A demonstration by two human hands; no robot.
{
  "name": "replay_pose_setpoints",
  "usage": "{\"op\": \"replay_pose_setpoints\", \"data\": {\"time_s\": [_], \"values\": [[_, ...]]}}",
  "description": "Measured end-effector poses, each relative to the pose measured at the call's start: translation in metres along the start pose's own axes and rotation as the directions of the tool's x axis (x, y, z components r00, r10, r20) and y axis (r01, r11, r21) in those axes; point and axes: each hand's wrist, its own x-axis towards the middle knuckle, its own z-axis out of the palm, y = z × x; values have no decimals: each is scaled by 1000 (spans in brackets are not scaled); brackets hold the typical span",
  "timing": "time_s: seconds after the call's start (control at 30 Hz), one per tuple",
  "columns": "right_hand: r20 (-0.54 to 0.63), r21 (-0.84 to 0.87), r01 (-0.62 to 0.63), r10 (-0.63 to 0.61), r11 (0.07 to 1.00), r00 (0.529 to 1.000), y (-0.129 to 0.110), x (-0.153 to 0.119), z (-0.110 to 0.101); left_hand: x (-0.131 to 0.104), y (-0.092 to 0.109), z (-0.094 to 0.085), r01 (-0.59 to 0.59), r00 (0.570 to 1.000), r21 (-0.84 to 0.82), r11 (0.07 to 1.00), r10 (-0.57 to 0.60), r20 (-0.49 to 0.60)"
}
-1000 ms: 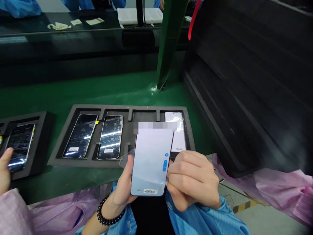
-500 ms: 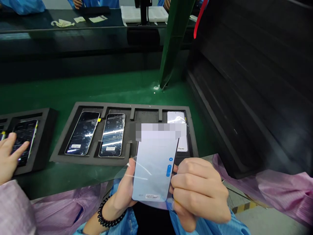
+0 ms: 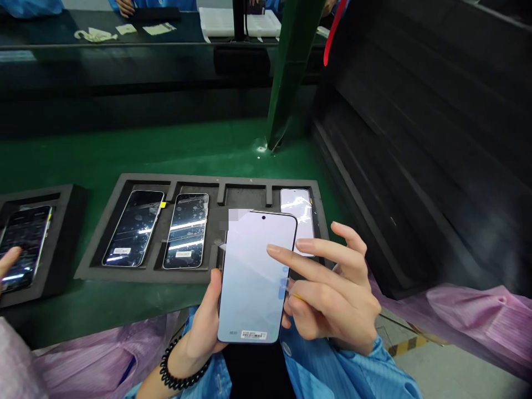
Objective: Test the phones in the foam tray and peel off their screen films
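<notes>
My left hand (image 3: 203, 324) is wrapped round a smartphone (image 3: 253, 293), screen towards me. The screen glows pale blue-white and bears a barcode label (image 3: 254, 335) near its bottom edge. At the phone's right side, my right hand (image 3: 336, 282) has thumb and forefinger pinched on a clear film (image 3: 287, 285) with a yellow bit at its edge; most of the film is hard to see. The other fingers are spread, one reaching over the screen; whether it touches cannot be told. Behind, a dark foam tray (image 3: 95, 266) holds two black-screened phones (image 3: 135, 227) (image 3: 187, 230) and a lit phone (image 3: 297, 202).
Another foam tray (image 3: 62, 266) with a phone (image 3: 27, 244) sits at left, a co-worker's hand (image 3: 8, 260) over it. A green post (image 3: 286, 83) rises behind. Large black panels (image 3: 428, 138) stand right. Pink sleeves flank both sides; co-workers sit across.
The clear film has left the phone's left and lower edges. My right hand has opened from a fist-like grip, some fingers now spread over the screen. The co-worker's hand has shifted left.
</notes>
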Motion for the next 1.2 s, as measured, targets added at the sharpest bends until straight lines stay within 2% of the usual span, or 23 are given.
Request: {"op": "replay_pose_setpoints", "data": {"time_s": [0.13,0.27,0.37,0.57,0.8,1.03,1.2], "values": [[-39,-13,11,-12,1000,999,-1,-1,0,0,2,4,8,1000,35,999,-9,12],[8,-69,-26,26,997,1000,2,1,-2,2,6,10,12,998,74,997,-16,56],[-3,-98,-53,53,994,999,5,2,-2,2,9,15,-5,997,74,997,-1,84],[-35,-39,-46,45,998,998,4,0,1,2,10,17,0,994,44,999,-5,107],[-49,-13,-53,52,999,997,3,-1,1,1,8,11,9,997,111,994,-18,78],[-24,-54,-91,90,994,996,9,0,0,4,9,18,-40,995,26,999,37,95],[7,-16,-126,126,992,992,16,5,2,10,7,16,-35,999,32,999,35,13]]}}
